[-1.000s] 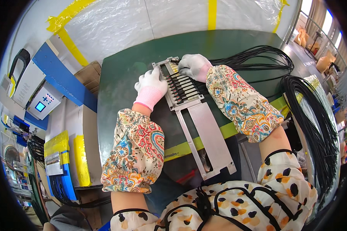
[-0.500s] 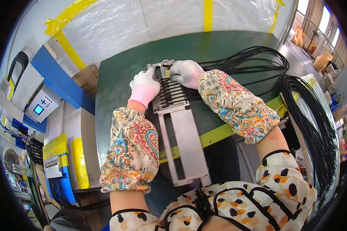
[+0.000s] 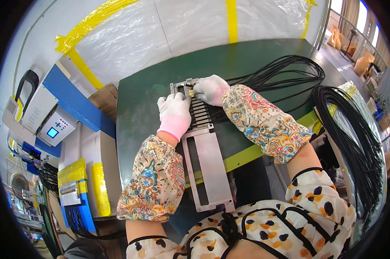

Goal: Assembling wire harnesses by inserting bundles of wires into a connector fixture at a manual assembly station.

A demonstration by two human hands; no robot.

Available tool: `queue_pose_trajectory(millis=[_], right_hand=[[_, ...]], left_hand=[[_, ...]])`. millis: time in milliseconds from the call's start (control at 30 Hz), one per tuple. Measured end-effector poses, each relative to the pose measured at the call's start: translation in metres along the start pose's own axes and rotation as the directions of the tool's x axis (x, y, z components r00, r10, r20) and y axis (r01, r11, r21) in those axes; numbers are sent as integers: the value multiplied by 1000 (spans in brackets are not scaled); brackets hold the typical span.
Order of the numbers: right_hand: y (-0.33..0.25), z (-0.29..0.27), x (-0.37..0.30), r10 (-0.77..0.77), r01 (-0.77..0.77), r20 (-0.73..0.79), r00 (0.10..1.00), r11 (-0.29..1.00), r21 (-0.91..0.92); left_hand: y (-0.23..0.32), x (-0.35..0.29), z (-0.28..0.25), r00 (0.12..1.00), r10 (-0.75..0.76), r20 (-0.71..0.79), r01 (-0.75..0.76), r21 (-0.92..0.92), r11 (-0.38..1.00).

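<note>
- Metal frame lies on the green table in the head view, and its near end pokes out past the table's edge.
- Left hand, gloved in white, rests on the far left side of the frame. Its fingers bend, but I cannot tell if they pinch anything.
- Right hand, gloved too, is at the far right side, by the top of a row of pale bars. Its fingers curl down, and what they may grip is hidden.
- Black cables lie to the right of the frame in a big loop.
- The frame looks stiff, smooth and a bit heavy, so it might slide. Its long side edges look good to hold. A push down on the near end could tip it.
- The cables look soft and bendy. Each one looks light, and best held close to the frame. A hard tug might hurt them.
</note>
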State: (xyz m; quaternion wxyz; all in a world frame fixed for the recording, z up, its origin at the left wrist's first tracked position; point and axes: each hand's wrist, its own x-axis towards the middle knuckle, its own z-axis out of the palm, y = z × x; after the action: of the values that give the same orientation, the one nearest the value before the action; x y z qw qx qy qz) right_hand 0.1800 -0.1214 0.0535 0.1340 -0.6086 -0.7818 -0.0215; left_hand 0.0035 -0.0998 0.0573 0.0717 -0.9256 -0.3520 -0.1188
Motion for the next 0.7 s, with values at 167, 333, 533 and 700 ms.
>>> queue_pose_trajectory(millis=[167, 333, 533, 700], right_hand=[[15, -51, -15, 159, -185, 307, 938, 981, 55], [17, -39, -7, 278, -282, 208, 938, 959, -10], [2, -17, 2, 312, -245, 147, 939, 904, -352], [0, -23, -12, 108, -105, -17, 994, 906, -410]], left_hand=[[0, -2, -7, 998, 31, 57, -35, 71, 997], [4, 5, -1, 983, 170, -68, -167, 50, 985], [-2, 4, 8, 992, 84, -89, -85, -14, 996], [-21, 13, 19, 902, -211, -375, 100, -295, 950]])
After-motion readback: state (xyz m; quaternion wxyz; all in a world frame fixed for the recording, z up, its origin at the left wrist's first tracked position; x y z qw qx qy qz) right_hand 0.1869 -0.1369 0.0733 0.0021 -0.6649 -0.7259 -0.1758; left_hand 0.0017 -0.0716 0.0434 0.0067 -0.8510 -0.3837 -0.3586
